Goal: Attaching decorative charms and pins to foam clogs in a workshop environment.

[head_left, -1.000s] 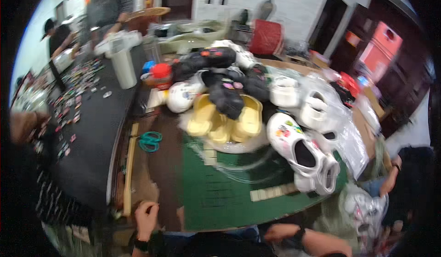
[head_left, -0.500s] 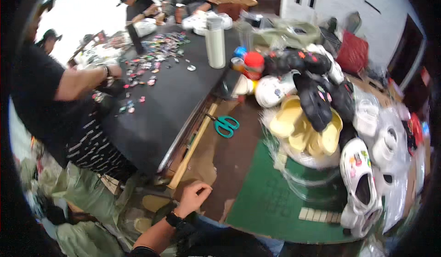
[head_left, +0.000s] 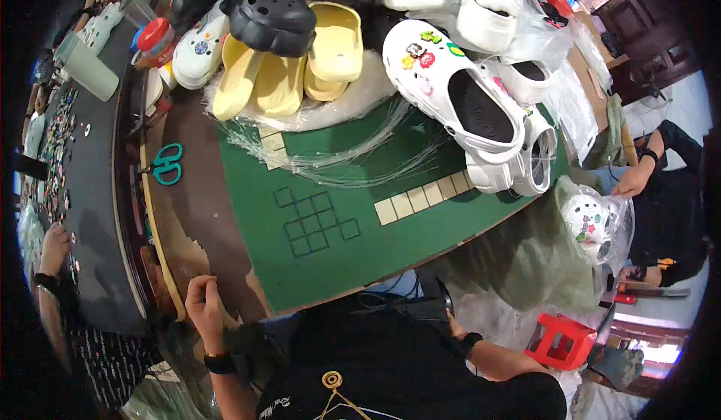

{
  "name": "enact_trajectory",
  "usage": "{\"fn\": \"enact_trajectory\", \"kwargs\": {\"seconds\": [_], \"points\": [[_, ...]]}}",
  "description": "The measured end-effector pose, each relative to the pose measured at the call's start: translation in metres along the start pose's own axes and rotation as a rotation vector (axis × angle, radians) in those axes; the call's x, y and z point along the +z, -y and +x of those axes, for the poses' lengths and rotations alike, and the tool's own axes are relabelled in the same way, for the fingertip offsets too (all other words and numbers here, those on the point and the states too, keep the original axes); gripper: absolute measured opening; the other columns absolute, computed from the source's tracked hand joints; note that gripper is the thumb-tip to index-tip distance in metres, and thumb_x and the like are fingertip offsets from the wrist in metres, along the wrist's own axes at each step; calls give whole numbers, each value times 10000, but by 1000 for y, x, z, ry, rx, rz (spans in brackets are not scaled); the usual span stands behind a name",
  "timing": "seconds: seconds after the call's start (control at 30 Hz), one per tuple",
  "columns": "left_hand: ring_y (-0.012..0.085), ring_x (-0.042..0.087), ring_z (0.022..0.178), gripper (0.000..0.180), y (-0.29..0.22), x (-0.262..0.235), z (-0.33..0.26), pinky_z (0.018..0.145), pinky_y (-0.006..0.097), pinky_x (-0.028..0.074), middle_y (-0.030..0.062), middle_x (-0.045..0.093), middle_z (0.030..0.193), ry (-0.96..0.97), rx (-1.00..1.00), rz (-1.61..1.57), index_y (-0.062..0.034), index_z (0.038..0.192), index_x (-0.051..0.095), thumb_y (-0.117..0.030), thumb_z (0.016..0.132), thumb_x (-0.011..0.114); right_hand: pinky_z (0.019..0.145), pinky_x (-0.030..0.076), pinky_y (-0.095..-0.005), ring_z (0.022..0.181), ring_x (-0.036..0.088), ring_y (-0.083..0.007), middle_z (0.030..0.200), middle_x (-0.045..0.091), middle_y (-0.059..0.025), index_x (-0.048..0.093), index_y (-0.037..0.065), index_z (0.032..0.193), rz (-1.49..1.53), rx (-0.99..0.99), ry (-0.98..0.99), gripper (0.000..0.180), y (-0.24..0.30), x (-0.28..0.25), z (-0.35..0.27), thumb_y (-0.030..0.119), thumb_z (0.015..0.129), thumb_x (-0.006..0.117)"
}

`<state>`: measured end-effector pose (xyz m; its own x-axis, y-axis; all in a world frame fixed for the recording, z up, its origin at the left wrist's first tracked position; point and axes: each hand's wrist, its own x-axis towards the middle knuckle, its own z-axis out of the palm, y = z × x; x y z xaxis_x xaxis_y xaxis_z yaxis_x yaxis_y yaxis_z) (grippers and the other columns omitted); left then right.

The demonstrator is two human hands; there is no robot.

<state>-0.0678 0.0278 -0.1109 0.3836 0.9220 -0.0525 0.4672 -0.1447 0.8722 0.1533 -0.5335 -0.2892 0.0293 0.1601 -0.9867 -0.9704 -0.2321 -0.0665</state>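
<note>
One green mat fills my centre; its near-left corner is just beside the left hand. Risks first. Clog heap at 11 to 12 looks loose: a bump could slide the black clog off the yellow clogs. White clog at 1 o'clock leans on others by the mat's right edge; a shove could send it over. Left hand at 8: loosely curled, nothing visible in it. Right hand at 5: mostly hidden, can't tell its grip. Plastic strands could snag a sweeping hand. Around: black desk at 9 with a co-worker's hand, red stool at 4. Wooden strip at 8, teal scissors at 9. Cream tiles at 3 block a rightward slide.
</note>
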Motion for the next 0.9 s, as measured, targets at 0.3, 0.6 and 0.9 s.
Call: {"fn": "enact_trajectory", "kwargs": {"seconds": [0.3, 0.6, 0.9], "points": [[199, 653, 917, 297, -66, -2, -21, 784, 299, 519, 107, 667, 1031, 921, 200, -91, -14, 1113, 661, -82, 826, 701, 1002, 457, -388, 1178, 555, -279, 1349, 557, -106, 459, 24, 1401, 43, 67, 77, 795, 35, 27, -55, 653, 917, 482], [284, 645, 986, 402, -52, 19, -44, 867, 374, 510, 146, 661, 1106, 1230, -75, 215, -55, 1202, 624, -200, 839, 718, 1024, 434, -406, 1229, 523, -283, 1420, 497, -99, 419, 59, 1446, -180, 107, -241, 838, 110, 144, -149, 709, 917, 397], [293, 644, 1031, 398, -58, 47, -42, 878, 381, 506, 154, 663, 1123, 1272, 5, 145, -46, 1229, 598, -214, 876, 673, 958, 475, -399, 1151, 578, -271, 1346, 561, -112, 447, 48, 1422, -258, 19, -136, 786, 90, 76, -97, 673, 949, 381]]}}
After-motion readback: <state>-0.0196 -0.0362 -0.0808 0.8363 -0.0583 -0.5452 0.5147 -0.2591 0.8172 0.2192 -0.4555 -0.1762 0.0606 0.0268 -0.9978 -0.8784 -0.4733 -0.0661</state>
